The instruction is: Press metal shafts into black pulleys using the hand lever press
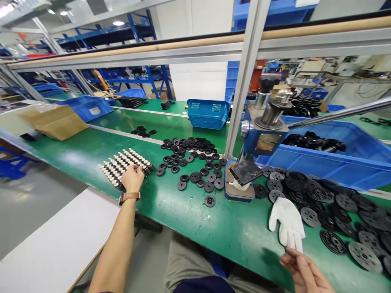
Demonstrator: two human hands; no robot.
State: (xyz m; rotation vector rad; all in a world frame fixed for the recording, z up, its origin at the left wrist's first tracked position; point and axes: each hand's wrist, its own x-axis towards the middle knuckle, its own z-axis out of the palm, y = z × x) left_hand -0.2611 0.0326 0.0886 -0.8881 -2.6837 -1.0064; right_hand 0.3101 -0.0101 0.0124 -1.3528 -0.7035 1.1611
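Note:
My left hand, with a watch on its wrist, reaches the near right side of a block of small white-tipped black parts standing in rows. Its fingers are pinched on one of those parts, which they mostly hide. My right hand is at the bottom right above the green bench, fingers loosely curved with nothing visible between them. Just beyond its fingertips lies a white glove; whether they touch cannot be made out. Black round discs are scattered between the rows and a hand press.
Larger black discs are heaped at the right, before a blue bin of black parts. The press's long lever sticks out rightward. A metal post rises behind the discs. A teal basket and cardboard box stand farther back.

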